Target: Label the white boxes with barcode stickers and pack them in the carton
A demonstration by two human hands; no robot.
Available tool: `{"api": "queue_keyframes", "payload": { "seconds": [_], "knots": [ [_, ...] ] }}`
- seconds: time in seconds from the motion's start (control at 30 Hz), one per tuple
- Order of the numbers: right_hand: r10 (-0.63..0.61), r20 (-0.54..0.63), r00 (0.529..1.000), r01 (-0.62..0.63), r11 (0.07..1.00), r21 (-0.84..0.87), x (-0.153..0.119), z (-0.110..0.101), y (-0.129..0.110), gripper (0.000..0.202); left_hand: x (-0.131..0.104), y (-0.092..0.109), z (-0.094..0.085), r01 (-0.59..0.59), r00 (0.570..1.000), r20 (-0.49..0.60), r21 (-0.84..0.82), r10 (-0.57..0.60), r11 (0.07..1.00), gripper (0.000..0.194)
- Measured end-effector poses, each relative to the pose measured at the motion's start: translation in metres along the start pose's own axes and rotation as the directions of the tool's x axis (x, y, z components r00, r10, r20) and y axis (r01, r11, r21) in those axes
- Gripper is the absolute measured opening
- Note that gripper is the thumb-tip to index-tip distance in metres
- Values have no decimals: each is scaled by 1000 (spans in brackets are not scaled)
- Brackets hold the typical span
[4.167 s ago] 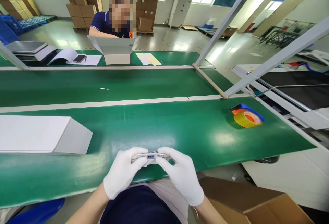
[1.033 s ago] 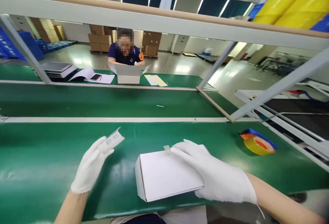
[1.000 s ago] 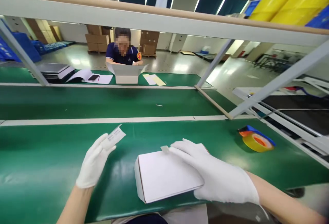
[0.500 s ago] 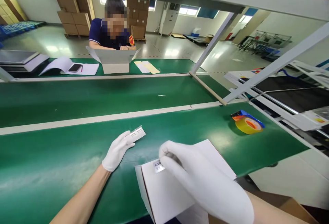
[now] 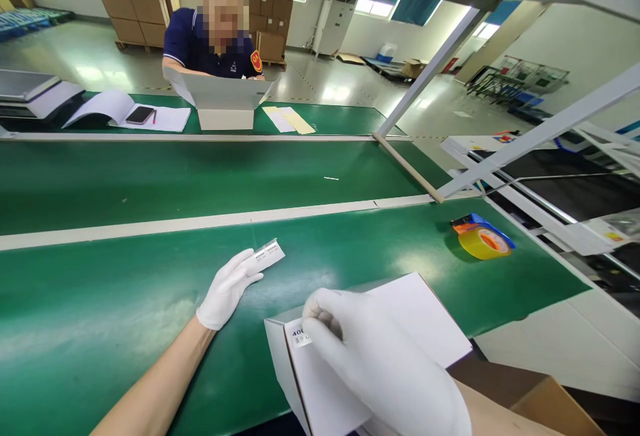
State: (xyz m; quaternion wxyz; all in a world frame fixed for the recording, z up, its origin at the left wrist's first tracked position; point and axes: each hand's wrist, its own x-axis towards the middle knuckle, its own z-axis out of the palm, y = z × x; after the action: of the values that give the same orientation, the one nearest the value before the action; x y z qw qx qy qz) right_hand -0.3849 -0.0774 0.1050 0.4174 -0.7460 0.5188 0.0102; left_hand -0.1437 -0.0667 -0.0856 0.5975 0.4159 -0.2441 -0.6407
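Both my hands wear white gloves. My left hand (image 5: 227, 287) rests on the green bench mat (image 5: 125, 296) and pinches a small strip of printed labels (image 5: 267, 253) that sticks out past its fingertips. My right hand (image 5: 380, 363) lies on top of a flat white carton (image 5: 425, 319) at the bench's near edge. Its fingertips press on a small label (image 5: 297, 336) at the carton's near-left corner. The hand hides most of the carton's middle.
A yellow tape dispenser (image 5: 481, 239) with blue handle sits to the right. A brown cardboard box (image 5: 540, 399) is below the bench edge. Across the belt (image 5: 150, 179) a person (image 5: 213, 29) works over an open white box (image 5: 220, 99), beside papers, a phone (image 5: 139, 115) and a scale (image 5: 30, 89).
The white carton has come closer to me and tilted up. My right hand has laid a label on its corner and presses it. My left hand stays put with the label strip.
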Motion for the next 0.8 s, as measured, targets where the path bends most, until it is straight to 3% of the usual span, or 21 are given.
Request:
{"api": "queue_keyframes", "payload": {
  "seconds": [0.3,0.4,0.47,0.53,0.57,0.6,0.63,0.67,0.7,0.73,0.77,0.8],
  "knots": [
    [-8,-33,999,7,1000,-30,1,9,7,15,-1,1,1,11,1000,-8,-3,-11,1000,53],
    [-21,-88,996,1,974,-226,1,15,2,14,0,1,0,20,1000,-2,-2,-20,1000,54],
    [-1,-94,996,-39,908,-418,0,20,-1,10,1,0,-1,17,1000,1,2,-17,1000,54],
    [-58,-110,992,-11,840,-543,0,28,3,8,1,0,-1,14,1000,1,9,-14,1000,53],
    [-161,-134,978,58,822,-566,0,33,8,20,0,0,-1,14,1000,2,10,-14,1000,53],
    [-321,-161,933,171,790,-589,0,38,16,35,0,0,-1,16,1000,3,9,-16,1000,52],
    [-491,-193,849,284,735,-616,0,42,24,52,0,0,-1,19,1000,5,8,-19,1000,52],
    [-646,-205,735,377,641,-668,-1,45,34,63,-1,0,-1,20,1000,8,7,-20,1000,52],
    [-735,-202,647,406,556,-725,-3,47,43,68,-1,0,-2,18,1000,10,5,-18,1000,52],
    [-776,-181,605,404,495,-769,-5,45,51,70,-1,0,-3,14,1000,10,5,-14,1000,52],
    [-772,-152,617,392,469,-791,-8,41,58,70,-1,-1,-4,9,1000,9,5,-10,1000,51],
    [-736,-120,666,391,483,-783,-11,35,63,73,0,-1,-6,4,1000,6,7,-4,1000,51]
  ]
}}
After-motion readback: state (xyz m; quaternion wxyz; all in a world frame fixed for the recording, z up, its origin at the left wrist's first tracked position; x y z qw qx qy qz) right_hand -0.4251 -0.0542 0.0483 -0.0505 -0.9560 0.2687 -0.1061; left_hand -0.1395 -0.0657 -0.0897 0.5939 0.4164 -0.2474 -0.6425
